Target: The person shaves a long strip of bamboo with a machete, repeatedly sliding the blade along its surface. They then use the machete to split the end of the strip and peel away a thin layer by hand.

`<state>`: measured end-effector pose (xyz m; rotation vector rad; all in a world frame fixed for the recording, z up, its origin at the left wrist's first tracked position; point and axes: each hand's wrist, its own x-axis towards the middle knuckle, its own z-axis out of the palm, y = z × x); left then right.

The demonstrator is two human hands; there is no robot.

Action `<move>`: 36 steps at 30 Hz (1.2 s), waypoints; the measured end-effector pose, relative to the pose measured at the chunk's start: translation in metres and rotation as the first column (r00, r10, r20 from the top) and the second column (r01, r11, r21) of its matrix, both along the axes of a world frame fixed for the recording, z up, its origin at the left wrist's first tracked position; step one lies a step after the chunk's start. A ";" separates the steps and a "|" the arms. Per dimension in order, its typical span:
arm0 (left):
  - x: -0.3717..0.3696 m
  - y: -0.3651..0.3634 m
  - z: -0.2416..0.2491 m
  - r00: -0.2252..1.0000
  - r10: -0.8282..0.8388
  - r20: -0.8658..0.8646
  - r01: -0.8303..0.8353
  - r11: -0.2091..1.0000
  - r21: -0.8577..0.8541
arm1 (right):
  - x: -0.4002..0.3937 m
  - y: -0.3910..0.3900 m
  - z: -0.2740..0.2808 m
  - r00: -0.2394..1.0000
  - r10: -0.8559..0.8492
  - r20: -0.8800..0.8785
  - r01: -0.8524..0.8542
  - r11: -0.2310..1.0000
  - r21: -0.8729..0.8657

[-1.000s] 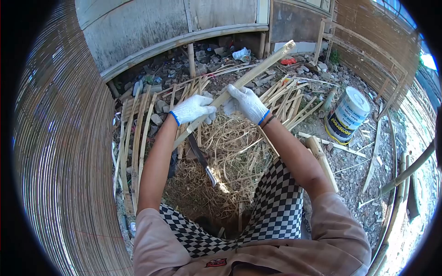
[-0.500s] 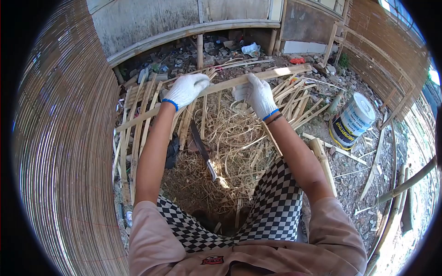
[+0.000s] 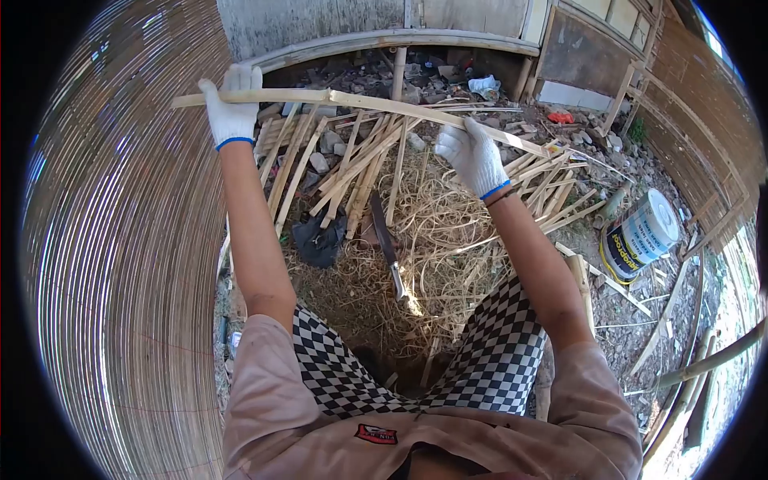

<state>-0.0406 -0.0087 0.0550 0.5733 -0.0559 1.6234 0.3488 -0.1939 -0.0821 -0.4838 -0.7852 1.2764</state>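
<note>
I hold a long bamboo strip [image 3: 368, 102] nearly level in front of me with both gloved hands. My left hand [image 3: 230, 106] grips it near its left end, arm stretched out. My right hand [image 3: 474, 156] holds it toward its right end. Below the strip, a pile of cut bamboo slats [image 3: 352, 160] lies fanned out on the ground. A knife [image 3: 386, 244] rests blade-down on a heap of pale bamboo shavings [image 3: 432, 240] between my knees.
A woven bamboo screen [image 3: 120, 264] curves along my left side. A paint can [image 3: 640, 236] stands on the ground at the right, with bamboo poles [image 3: 704, 364] beyond it. Rubble and litter lie under a raised wooden wall [image 3: 384, 40] ahead. A dark cloth [image 3: 318, 240] lies beside the knife.
The strip has swung from a steep tilt to nearly level and shifted left. My left hand has slid out to its left end and risen; my right hand stays on it.
</note>
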 end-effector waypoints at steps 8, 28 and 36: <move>-0.087 -0.065 0.031 0.826 0.539 -0.164 -0.508 0.839 0.196 | -0.116 0.031 -0.176 -0.269 0.320 0.908 0.293 0.926 -0.239; -0.084 -0.056 0.023 0.711 0.616 -0.340 -0.492 0.781 0.385 | -0.136 -0.045 -0.257 0.480 0.111 0.870 0.656 0.613 -0.440; -0.017 -0.055 0.019 0.751 0.499 -0.432 -0.285 0.836 0.468 | -0.161 -0.039 -0.151 0.892 -0.103 0.440 0.299 0.864 -0.405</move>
